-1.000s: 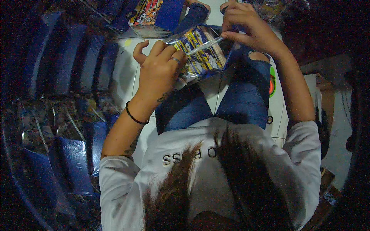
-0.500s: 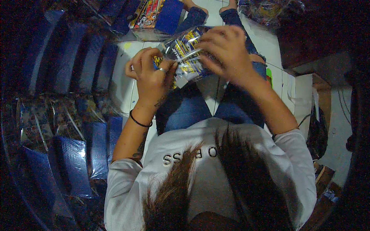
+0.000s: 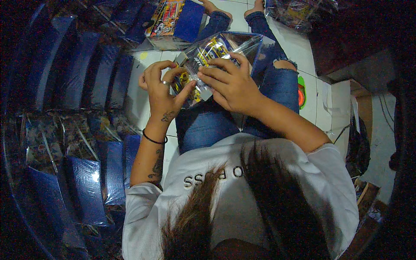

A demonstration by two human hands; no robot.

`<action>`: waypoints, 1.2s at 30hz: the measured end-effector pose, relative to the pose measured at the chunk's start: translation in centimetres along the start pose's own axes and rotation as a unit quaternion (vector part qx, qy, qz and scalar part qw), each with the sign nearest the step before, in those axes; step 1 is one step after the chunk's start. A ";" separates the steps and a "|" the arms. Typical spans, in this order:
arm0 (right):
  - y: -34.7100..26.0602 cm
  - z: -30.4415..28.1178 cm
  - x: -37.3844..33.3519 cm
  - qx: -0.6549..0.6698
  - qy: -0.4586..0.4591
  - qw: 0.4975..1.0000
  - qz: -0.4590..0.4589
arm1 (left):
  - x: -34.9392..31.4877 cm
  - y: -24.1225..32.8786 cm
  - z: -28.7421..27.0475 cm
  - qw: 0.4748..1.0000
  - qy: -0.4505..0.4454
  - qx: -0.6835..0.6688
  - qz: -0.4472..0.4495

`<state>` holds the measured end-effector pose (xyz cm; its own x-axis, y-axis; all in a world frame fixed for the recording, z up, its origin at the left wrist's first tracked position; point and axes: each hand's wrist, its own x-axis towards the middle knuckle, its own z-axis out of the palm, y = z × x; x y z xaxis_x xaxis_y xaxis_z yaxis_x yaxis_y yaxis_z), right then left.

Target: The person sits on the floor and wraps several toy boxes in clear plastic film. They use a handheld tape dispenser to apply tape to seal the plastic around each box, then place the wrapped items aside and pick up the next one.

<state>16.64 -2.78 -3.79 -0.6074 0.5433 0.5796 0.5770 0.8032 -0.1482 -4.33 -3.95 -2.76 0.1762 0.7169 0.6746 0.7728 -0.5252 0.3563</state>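
Holding a clear plastic packet (image 3: 216, 56) with yellow-and-blue printed contents over the lap, both hands now sit close together at its near end. A second ago the right hand (image 3: 232, 84) was raised and further out, at the packet's far upper edge; half a second ago it had dropped over the top of the packet; now it lies flat on the near part, fingers spread, pressing the film down. The left hand (image 3: 162, 89), ring on one finger and a black band at the wrist, has stayed at the packet's left corner, thumb and fingertips curled in a narrow pinch on the edge.

Judgement: the shift from an open, two-ended hold to pressing and pinching at one end suggests the contents are seated and the flap or mouth is being folded or closed. Whether a seal is made cannot be told; the edge is hidden under the fingers.

Beyond the hands, a flat blue-and-printed pack (image 3: 175, 19) lies on the tiled floor (image 3: 316, 95). Left of the left hand, rows of blue wrapped packs (image 3: 86, 186) stand stacked.
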 end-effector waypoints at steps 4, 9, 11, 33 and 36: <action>-0.2 0.2 -0.1 -0.010 -0.011 1.000 0.015 | 0.1 0.6 -0.2 0.997 -0.027 0.059 0.042; 0.1 -0.6 0.0 -0.009 -0.010 1.000 0.026 | 1.8 0.8 1.7 0.995 -0.004 0.041 0.095; 0.1 -0.8 0.1 -0.026 -0.021 0.999 0.027 | 2.5 0.4 2.5 0.996 -0.016 -0.016 0.082; 26.8 3.2 -48.7 -0.044 -0.037 0.696 0.715 | -4.3 4.9 6.9 0.992 0.018 -0.087 0.089; 25.3 -0.1 -41.2 0.206 0.192 0.541 0.792 | -4.8 5.3 6.4 0.996 -0.002 -0.029 0.087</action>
<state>56.35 -4.88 -31.34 0.6766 0.6017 -0.4245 -0.0118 -0.5675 -0.8233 2.83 -7.21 -8.23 0.3069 0.6141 0.7272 0.6945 -0.6669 0.2701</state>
